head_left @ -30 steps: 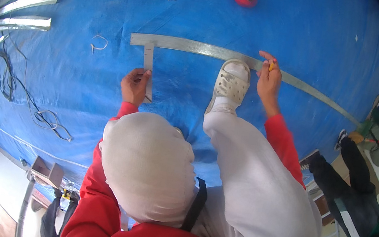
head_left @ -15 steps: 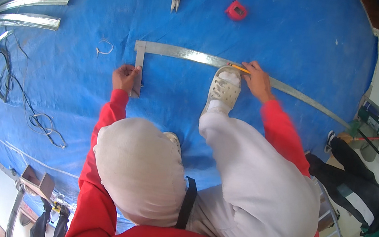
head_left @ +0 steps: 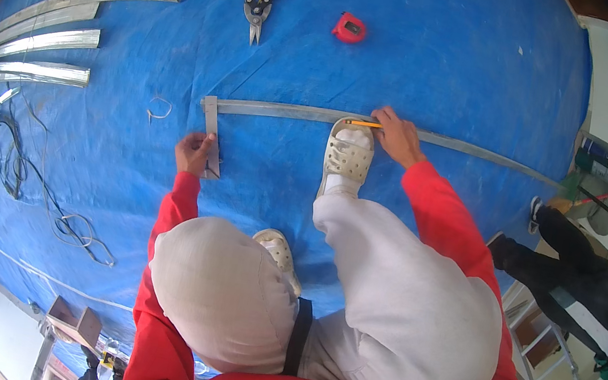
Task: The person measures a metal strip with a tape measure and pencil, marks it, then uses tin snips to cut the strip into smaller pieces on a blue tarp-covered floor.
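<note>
A long, thin galvanised metal strip (head_left: pixel 284 112) lies crosswise on the blue sheet in front of me. At its left end a short flat grey metal piece (head_left: pixel 211 124) stands at nearly a right angle to it. My left hand (head_left: pixel 194 153) pinches the lower part of this short piece between thumb and fingers. An orange-yellow pencil (head_left: pixel 364 124) is in my right hand (head_left: pixel 398 137), whose fingers are closed by the strip. The toe of my right beige clog (head_left: pixel 349 157) rests at the strip, just left of that hand.
Yellow-handled tin snips (head_left: pixel 257 8) and a red tape measure (head_left: pixel 350 28) lie beyond the strip. Several metal strips (head_left: pixel 44 45) are at the far left, with tangled cables (head_left: pixel 13 157) nearer. A person in dark trousers (head_left: pixel 549 271) is at the right, beside a ladder (head_left: pixel 541 355).
The view has shifted, so the sheet and tools appear lower and more of my left clog shows. Both hands keep their holds on the short metal piece and the pencil.
</note>
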### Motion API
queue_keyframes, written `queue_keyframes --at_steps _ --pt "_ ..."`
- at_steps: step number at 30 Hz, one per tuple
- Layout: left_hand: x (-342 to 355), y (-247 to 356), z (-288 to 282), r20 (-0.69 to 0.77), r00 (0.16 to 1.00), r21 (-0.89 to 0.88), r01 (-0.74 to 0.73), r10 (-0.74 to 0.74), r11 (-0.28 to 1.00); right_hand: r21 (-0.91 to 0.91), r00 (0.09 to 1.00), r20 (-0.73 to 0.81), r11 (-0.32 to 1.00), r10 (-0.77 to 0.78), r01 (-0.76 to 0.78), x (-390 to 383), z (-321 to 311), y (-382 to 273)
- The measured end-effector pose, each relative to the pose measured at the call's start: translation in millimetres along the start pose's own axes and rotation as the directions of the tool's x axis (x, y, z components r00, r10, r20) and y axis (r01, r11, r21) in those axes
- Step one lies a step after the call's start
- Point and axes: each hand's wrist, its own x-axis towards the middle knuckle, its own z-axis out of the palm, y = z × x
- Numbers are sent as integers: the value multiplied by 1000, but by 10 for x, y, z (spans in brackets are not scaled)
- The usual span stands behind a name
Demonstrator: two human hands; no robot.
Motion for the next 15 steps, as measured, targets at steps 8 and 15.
queue_keyframes --at_steps 8,15 --pt "-583 542 143 181 983 -367 50 18 929 97 988 -152 995 0 15 -53 99 -24" --pt "-820 974 906 439 898 -376 220 -36 900 179 989 -148 984 29 -2 -147 170 -106"
